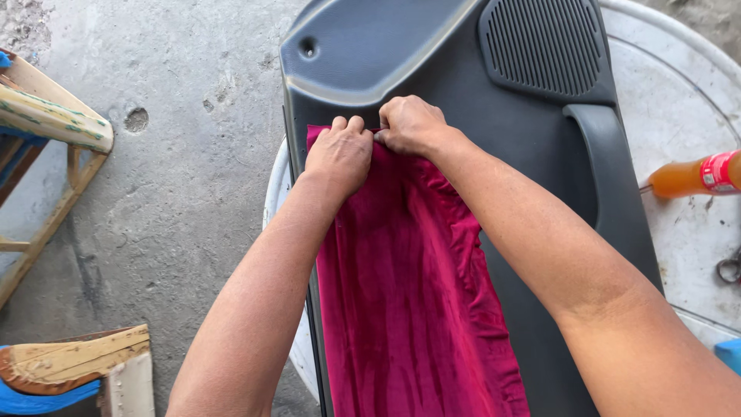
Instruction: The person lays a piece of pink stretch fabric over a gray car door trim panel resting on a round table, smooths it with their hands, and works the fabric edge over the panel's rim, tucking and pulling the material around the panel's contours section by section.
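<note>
Both hands — left hand (340, 153), right hand (409, 125) — clenched, pinching crimson velvet cloth (409, 301) against the grey car door panel (532, 154), mid-frame; uneven tension risks wrinkles.

Bright, even daylight fills the view, strongest toward twelve and three o'clock, where the white table (679, 100) nearly washes out. A soft sheen lies along the upper edge of the dark door panel (532, 131) near twelve o'clock. Shadows are mild and short, darkest under the forearms around six o'clock. Focus is sharp at the centre; the wooden frame (46, 116) at nine o'clock is crisp too. Straight edges bow slightly toward the corners.
</note>
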Action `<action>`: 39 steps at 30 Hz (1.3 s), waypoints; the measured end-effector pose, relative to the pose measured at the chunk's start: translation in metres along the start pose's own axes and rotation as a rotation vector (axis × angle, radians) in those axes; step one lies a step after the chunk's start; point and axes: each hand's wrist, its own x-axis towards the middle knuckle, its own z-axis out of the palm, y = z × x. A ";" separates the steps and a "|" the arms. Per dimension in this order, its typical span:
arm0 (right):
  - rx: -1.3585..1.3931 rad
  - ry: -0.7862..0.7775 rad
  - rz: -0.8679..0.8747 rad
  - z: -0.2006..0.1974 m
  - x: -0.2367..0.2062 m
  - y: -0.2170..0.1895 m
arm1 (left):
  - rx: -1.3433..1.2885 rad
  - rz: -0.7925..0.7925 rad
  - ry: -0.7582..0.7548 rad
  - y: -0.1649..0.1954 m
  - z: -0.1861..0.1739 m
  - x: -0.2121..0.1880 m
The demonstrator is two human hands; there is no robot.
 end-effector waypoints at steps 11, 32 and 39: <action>-0.010 -0.035 -0.008 0.004 0.006 0.018 | -0.242 0.032 0.041 -0.007 0.000 -0.011; 0.530 -0.141 -0.081 -0.003 0.017 0.041 | -0.373 -0.039 0.080 -0.005 0.010 -0.020; 0.309 0.024 -0.096 0.011 0.019 0.031 | -0.388 -0.020 0.099 -0.010 0.013 -0.020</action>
